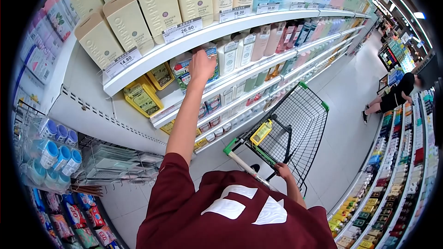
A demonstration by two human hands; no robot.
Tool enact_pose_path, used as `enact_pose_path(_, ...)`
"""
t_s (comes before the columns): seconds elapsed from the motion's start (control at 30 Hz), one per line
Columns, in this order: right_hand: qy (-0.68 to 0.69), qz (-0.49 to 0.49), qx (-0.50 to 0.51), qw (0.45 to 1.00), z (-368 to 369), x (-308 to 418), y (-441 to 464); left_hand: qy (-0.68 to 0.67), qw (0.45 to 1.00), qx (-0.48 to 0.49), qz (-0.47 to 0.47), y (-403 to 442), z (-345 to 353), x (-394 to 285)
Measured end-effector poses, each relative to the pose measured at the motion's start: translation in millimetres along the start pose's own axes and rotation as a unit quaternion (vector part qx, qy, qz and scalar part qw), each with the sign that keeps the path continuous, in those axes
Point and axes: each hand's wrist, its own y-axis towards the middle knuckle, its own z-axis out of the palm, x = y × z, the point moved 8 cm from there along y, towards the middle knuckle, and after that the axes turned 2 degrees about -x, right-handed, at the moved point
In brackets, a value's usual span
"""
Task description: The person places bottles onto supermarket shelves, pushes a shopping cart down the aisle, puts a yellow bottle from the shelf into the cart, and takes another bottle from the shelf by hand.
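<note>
On the second shelf, my left hand is on a blue, green and white package, with its fingers partly hidden against the front. White pump bottles stand just right of it, and yellow packages lie to its left. Down by the shopping cart, my right hand is closed at the cart's near rim, beside the handle. A yellow package rests in the cart's near part.
Beige boxes line the upper shelf above my left hand. Cups hang on a rack at the left. A person in black is in the aisle at the right, near another stocked shelf.
</note>
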Motion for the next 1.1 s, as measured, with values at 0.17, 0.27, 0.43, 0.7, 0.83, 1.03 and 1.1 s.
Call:
enact_pose_path(0.17,0.001,0.003,-0.005,1.000,-1.7,-4.6,3.5,0.013,1.000,-0.002,-0.004,6.4,7.3,3.2)
enact_pose_path(0.27,-0.013,0.009,-0.013,1.000,-3.0,-10.7,8.2,0.006,1.000,-0.022,-0.007,5.9,5.9,4.3)
enact_pose_path(0.43,-0.002,-0.002,-0.002,1.000,-1.1,1.7,0.2,0.038,0.999,-0.002,0.012,10.3,9.4,8.4)
enact_pose_path(0.7,-0.001,0.005,0.001,1.000,-1.6,4.0,-1.9,0.059,0.997,-0.009,0.049,-9.6,1.9,3.7)
enact_pose_path(0.83,0.005,0.004,0.008,1.000,0.1,0.8,0.7,0.044,0.995,-0.021,0.086,-23.7,-1.0,-0.9)
enact_pose_path(1.03,0.003,0.007,0.003,1.000,-1.5,2.9,0.3,-0.043,0.987,-0.096,0.122,-46.9,-7.8,-2.5)
enact_pose_path(1.1,0.006,0.008,0.001,1.000,-0.5,0.1,1.9,-0.050,0.988,-0.092,0.110,-58.0,-17.9,-7.9)
